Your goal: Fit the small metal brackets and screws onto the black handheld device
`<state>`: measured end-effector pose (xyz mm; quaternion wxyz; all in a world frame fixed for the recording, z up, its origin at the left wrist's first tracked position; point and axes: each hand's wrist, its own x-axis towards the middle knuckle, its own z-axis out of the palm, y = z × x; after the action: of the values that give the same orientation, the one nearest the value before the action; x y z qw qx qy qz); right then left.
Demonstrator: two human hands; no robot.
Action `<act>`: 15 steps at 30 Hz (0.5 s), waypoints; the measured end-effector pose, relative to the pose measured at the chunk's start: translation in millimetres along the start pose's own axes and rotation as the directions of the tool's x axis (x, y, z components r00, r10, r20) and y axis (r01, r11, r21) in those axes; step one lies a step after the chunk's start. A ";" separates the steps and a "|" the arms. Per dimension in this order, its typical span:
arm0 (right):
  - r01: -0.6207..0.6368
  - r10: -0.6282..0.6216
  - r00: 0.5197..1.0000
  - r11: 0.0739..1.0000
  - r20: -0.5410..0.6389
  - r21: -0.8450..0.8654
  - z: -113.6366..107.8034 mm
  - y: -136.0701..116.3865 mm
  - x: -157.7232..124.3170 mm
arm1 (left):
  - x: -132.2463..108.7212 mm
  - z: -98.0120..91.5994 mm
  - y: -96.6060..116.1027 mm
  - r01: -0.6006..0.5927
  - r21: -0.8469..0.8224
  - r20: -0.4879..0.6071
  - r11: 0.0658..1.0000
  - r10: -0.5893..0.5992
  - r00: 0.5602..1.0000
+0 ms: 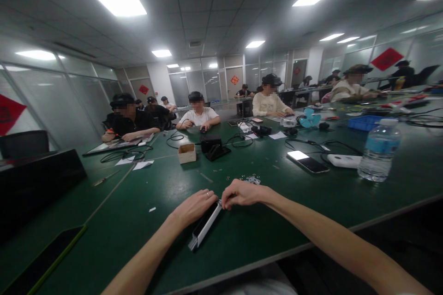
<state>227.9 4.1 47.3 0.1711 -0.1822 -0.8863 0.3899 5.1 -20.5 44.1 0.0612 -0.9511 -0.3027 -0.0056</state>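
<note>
Bar (pixel 208 225) lay aslant on green table (pixel 245 242), near the front edge, its far end between the hands. Left hand (pixel 198 205) at that end, fingers close together; right hand (pixel 241 192) with fingers bunched at the same tip. Could not tell whether either pinched it. Small parts (pixel 254 179) just beyond right hand. Bottle's blue label (pixel 381 144), wall sign's (pixel 234 80) marks: too blurred to read.

No lettering can be read: the red diamond sign (pixel 10 113) on the left glass wall (pixel 51 92) shows blurred marks, and the blue label (pixel 381 144) on the bottle (pixel 375 166) is illegible
</note>
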 end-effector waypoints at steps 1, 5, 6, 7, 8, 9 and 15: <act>0.005 -0.005 1.000 1.000 0.006 -0.012 0.2 0.2 0.2 | 0.4 0.4 0.0 -0.008 0.003 0.001 1.000 0.008 1.000; 0.015 -0.015 0.999 1.000 -0.036 -0.009 2.0 3.5 0.9 | 1.5 4.9 -1.6 -0.011 -0.003 0.001 1.000 0.011 1.000; 0.016 -0.016 0.998 1.000 -0.053 0.000 2.5 4.4 1.0 | 1.6 6.0 -2.0 -0.008 -0.010 -0.002 1.000 0.008 1.000; 0.014 -0.014 0.998 1.000 -0.063 0.009 3.2 5.1 1.1 | 1.7 6.9 -2.2 -0.004 -0.013 -0.005 1.000 0.004 1.000; 0.006 -0.004 0.998 1.000 -0.069 0.018 3.9 5.8 1.3 | 1.8 7.4 -2.3 -0.001 -0.013 -0.006 1.000 0.001 1.000; -0.012 0.015 0.997 0.999 -0.074 0.030 4.8 6.4 1.6 | 1.8 7.8 -2.3 0.000 -0.009 -0.006 1.000 0.000 1.000; -0.099 0.139 0.982 0.953 -0.126 0.285 13.8 14.5 8.0 | 1.5 14.1 -5.9 -0.011 0.032 -0.009 0.999 0.012 1.000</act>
<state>217.5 8.3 28.8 0.2348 -0.2374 -0.7955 0.5056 2.5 -13.1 30.9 0.0776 -0.9517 -0.2970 -0.0050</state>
